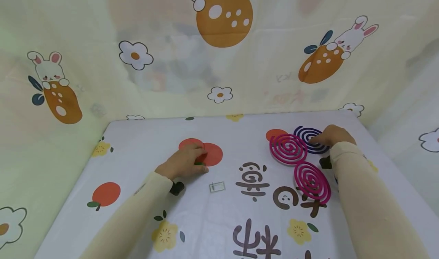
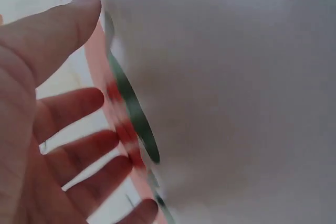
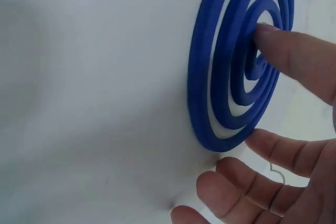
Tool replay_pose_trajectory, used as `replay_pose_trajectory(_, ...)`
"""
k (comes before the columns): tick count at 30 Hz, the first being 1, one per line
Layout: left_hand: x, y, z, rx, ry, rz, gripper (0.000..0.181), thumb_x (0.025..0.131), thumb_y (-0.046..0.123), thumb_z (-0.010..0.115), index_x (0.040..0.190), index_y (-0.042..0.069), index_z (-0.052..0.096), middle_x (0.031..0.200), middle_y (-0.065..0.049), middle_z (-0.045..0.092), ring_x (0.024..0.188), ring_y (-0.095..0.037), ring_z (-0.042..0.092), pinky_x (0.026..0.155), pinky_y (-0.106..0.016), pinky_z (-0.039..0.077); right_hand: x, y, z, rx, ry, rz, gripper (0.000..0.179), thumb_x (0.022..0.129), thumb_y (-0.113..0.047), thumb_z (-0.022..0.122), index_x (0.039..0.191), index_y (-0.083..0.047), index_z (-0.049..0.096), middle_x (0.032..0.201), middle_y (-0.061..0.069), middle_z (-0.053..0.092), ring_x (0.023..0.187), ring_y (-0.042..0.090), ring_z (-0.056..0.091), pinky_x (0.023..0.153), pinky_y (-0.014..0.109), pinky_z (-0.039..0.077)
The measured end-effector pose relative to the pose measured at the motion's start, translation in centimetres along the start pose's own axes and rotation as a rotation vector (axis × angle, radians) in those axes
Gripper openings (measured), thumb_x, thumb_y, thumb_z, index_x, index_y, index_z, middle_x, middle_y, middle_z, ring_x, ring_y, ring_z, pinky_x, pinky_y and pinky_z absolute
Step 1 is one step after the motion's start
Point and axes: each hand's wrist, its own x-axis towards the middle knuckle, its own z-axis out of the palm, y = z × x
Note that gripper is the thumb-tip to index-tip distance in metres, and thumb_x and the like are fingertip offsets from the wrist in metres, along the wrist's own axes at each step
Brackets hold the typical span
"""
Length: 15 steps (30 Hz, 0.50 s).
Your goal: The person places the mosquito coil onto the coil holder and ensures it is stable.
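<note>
In the head view, a blue spiral mosquito coil (image 1: 317, 149) lies at the back right of the table. My right hand (image 1: 334, 136) is over its right side. The right wrist view shows the thumb (image 3: 283, 45) resting on the blue rings near the centre, and the index fingertip at the outer rim. One pink coil (image 1: 289, 149) lies to the left of the blue one, and another pink coil (image 1: 312, 181) lies nearer the front. My left hand (image 1: 183, 160) rests on the cloth over a printed orange fruit, fingers loosely spread, holding nothing.
A small, flat, pale rectangular piece (image 1: 217, 186) lies mid-table, right of the left wrist. The white tablecloth (image 1: 137, 137) carries printed fruit, flowers and brown characters. Behind the table's far edge hangs a cream curtain (image 1: 164, 87) with rabbit prints.
</note>
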Motion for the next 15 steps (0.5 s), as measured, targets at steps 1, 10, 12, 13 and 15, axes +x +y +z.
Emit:
replay_pose_trajectory(1, -0.2, 0.1, 0.1, -0.01, 0.007, 0.028, 0.059, 0.094, 0.038, 0.078, 0.145, 0.013, 0.062, 0.147, -0.008, 0.056, 0.138, -0.026, 0.05, 0.113, -0.045, 0.045, 0.2, 0.2, 0.0, 0.009, 0.002, 0.004, 0.086, 0.094, -0.048, 0.067, 0.132, 0.025, 0.044, 0.124, 0.04, 0.054, 0.11, 0.05, 0.055, 0.097, 0.06, 0.052)
replay_pose_trajectory(10, -2.4, 1.1, 1.2, -0.246, -0.05, 0.119, 0.034, 0.081, 0.028, 0.091, 0.11, 0.017, 0.077, 0.106, 0.008, 0.067, 0.1, -0.012, 0.059, 0.093, -0.034, 0.051, 0.6, 1.9, -0.7, 0.123, -0.024, 0.042, 0.081, 0.092, -0.046, 0.069, 0.129, 0.023, 0.045, 0.112, 0.031, 0.053, 0.103, 0.044, 0.051, 0.089, 0.052, 0.054)
replay_pose_trajectory(12, -2.7, 1.3, 1.3, -0.255, -0.064, 0.116, 0.031, 0.08, 0.03, 0.092, 0.104, 0.019, 0.077, 0.1, 0.01, 0.067, 0.096, -0.011, 0.059, 0.09, -0.033, 0.051, 0.3, 2.1, -0.8, 0.131, -0.019, 0.039, 0.071, 0.094, -0.041, 0.065, 0.124, 0.021, 0.049, 0.107, 0.029, 0.055, 0.101, 0.043, 0.052, 0.088, 0.052, 0.052)
replay_pose_trajectory(13, -2.9, 1.5, 1.5, -0.256, -0.066, 0.111, 0.029, 0.079, 0.031, 0.093, 0.101, 0.02, 0.076, 0.097, 0.011, 0.067, 0.094, -0.01, 0.059, 0.089, -0.032, 0.052, 0.2, 2.2, -0.8, 0.131, -0.013, 0.035, 0.067, 0.095, -0.04, 0.064, 0.121, 0.021, 0.051, 0.105, 0.028, 0.055, 0.1, 0.043, 0.052, 0.088, 0.051, 0.052)
replay_pose_trajectory(15, -3.0, 1.7, 1.7, -0.244, -0.054, 0.115, 0.027, 0.078, 0.032, 0.093, 0.095, 0.02, 0.075, 0.092, 0.011, 0.065, 0.09, -0.009, 0.059, 0.085, -0.029, 0.052, 0.0, 2.3, -0.7, 0.147, -0.003, 0.037, 0.062, 0.095, -0.038, 0.062, 0.118, 0.019, 0.052, 0.103, 0.028, 0.055, 0.1, 0.043, 0.051, 0.087, 0.051, 0.051)
